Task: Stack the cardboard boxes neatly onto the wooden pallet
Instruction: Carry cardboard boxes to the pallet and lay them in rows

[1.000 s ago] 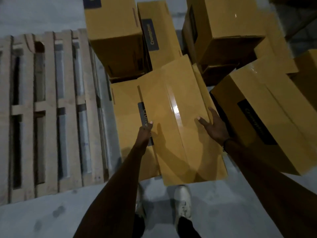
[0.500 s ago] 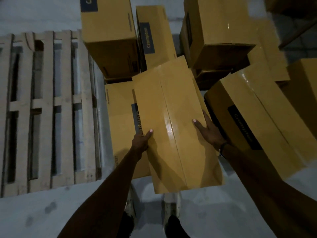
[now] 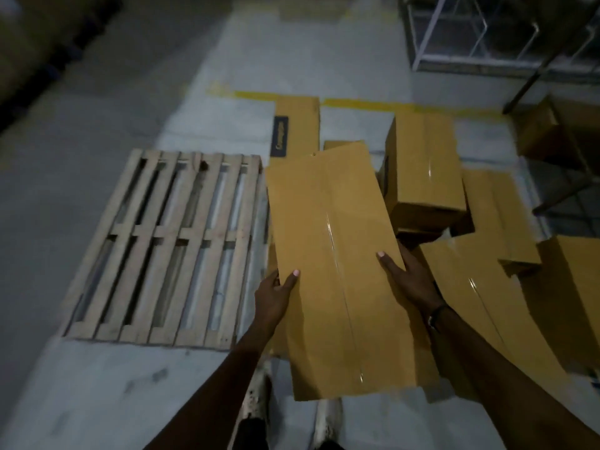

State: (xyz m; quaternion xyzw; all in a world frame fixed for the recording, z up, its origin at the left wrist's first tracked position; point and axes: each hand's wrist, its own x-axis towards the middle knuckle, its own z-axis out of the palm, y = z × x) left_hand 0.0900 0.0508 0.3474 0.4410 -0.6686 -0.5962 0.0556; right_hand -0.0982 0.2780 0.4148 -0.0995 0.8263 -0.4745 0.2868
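Gripping a long cardboard box (image 3: 337, 271) from both sides, the person holds it up in front of the body, its taped top face turned toward the camera and its far end tilted slightly to the left. The left hand (image 3: 274, 295) is clamped on the box's left edge, thumb lying across the top face and the other fingers curled out of sight around the side. The right hand (image 3: 407, 276) presses flat against the right edge, its fingers (image 3: 388, 263) spread along the top face, and a dark band sits on that wrist. Just left of the held box lies the wooden pallet (image 3: 165, 245), flat on the grey concrete floor (image 3: 97, 394), its slats bare. Behind the held box a narrow box with a dark label (image 3: 293, 128) lies on the floor. To the right a taller box (image 3: 422, 167) sits in a loose jumble of other cardboard boxes (image 3: 500, 306), several leaning at angles against one another. A yellow floor line (image 3: 367, 103) runs across the concrete beyond the boxes, and a metal rack (image 3: 487, 34) stands at the far right. Two light shoes (image 3: 328, 420) show below the held box, partly hidden by it and by the forearms.
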